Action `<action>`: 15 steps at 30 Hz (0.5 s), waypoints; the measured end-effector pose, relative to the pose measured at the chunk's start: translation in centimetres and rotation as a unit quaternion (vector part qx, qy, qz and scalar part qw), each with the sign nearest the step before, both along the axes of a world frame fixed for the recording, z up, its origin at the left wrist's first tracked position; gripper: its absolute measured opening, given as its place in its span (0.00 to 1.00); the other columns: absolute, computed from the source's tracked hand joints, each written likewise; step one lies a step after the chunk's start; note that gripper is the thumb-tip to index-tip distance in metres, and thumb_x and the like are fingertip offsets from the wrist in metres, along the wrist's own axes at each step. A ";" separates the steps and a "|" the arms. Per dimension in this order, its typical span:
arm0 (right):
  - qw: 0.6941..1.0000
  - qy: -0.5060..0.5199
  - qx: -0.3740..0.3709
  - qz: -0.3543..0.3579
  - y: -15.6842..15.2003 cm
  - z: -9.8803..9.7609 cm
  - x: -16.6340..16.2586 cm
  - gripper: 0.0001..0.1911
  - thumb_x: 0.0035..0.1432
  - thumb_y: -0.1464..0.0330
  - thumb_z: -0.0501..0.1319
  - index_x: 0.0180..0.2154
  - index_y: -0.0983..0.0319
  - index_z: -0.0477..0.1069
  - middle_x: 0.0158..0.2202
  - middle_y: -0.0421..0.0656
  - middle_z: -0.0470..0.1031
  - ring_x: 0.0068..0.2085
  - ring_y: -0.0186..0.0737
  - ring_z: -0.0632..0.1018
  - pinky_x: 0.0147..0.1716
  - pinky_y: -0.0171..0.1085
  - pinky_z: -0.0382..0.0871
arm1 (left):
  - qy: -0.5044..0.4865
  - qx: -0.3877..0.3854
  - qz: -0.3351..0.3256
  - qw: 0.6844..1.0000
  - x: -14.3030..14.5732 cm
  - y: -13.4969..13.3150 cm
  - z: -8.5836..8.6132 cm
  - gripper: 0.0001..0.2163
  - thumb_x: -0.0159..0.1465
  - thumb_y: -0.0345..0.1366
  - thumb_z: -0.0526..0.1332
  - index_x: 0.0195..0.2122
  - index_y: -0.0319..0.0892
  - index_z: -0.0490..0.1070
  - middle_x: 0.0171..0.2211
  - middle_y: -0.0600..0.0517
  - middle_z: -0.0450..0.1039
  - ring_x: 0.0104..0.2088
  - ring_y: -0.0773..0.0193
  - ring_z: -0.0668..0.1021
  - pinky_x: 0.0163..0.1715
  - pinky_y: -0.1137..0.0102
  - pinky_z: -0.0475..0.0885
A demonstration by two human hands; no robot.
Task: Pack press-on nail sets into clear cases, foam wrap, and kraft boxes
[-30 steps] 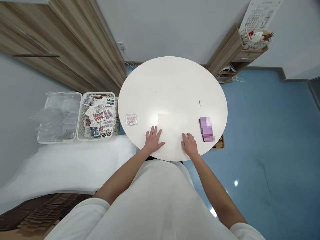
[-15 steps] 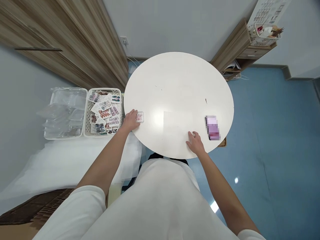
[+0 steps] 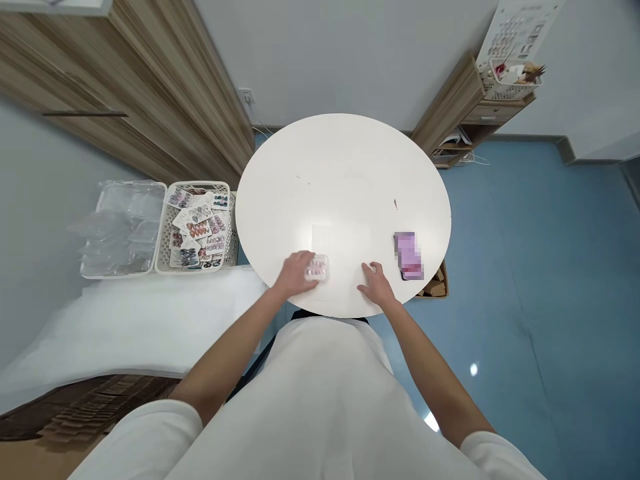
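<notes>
Near the edge of a smooth white rounded tabletop, the left hand gripped a clear, squarish plastic case of pink artificial nails at the left edge of a thin white sheet. The right hand, loosely curled, grasped nothing. Leftward stood 2 white plastic baskets, 1 visibly perforated; beyond, a wood-grain cabinet.

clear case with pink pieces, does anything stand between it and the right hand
Nothing visible does: between the clear case in the left hand and the right hand lies only a flat pale sheet; the purple item is farther right.
</notes>
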State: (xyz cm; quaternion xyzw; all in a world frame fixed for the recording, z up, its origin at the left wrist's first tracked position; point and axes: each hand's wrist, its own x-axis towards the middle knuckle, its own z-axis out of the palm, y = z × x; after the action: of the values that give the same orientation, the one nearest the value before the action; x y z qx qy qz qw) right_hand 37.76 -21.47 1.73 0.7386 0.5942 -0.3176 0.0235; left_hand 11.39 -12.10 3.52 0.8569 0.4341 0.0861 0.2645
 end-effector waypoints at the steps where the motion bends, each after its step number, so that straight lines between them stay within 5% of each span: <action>1: 1.000 0.005 0.002 0.009 0.0 0.0 0.2 0.36 0.50 0.63 0.58 0.58 0.54 0.44 0.58 0.48 0.44 0.47 0.42 0.69 0.42 0.39 0.65 | -0.002 -0.011 -0.011 1.000 1.4 -1.2 -0.1 0.30 0.47 0.43 0.62 0.52 0.44 0.56 0.50 0.46 0.61 0.49 0.52 0.65 0.46 0.60 0.62; 7: 0.998 0.043 -0.003 0.052 0.2 -0.4 1.5 0.40 0.48 0.63 0.60 0.59 0.55 0.43 0.58 0.48 0.42 0.50 0.44 0.66 0.43 0.39 0.64 | 0.032 -0.052 -0.002 0.998 6.5 -5.5 -1.5 0.30 0.46 0.40 0.64 0.50 0.45 0.57 0.48 0.46 0.61 0.44 0.54 0.67 0.41 0.61 0.65; 15: 0.994 0.072 -0.001 0.080 0.4 -0.9 2.4 0.41 0.47 0.64 0.60 0.59 0.56 0.43 0.59 0.49 0.42 0.49 0.44 0.67 0.44 0.40 0.64 | 0.076 -0.035 0.038 0.996 8.7 -5.7 -2.6 0.30 0.48 0.38 0.63 0.52 0.46 0.55 0.50 0.45 0.58 0.47 0.52 0.66 0.43 0.60 0.63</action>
State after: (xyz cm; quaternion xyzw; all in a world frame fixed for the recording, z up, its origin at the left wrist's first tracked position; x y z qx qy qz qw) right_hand 40.17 -21.02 0.84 0.6639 0.6513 -0.3674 0.0068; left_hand 20.14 -17.80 0.93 0.8340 0.4880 0.0159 0.2571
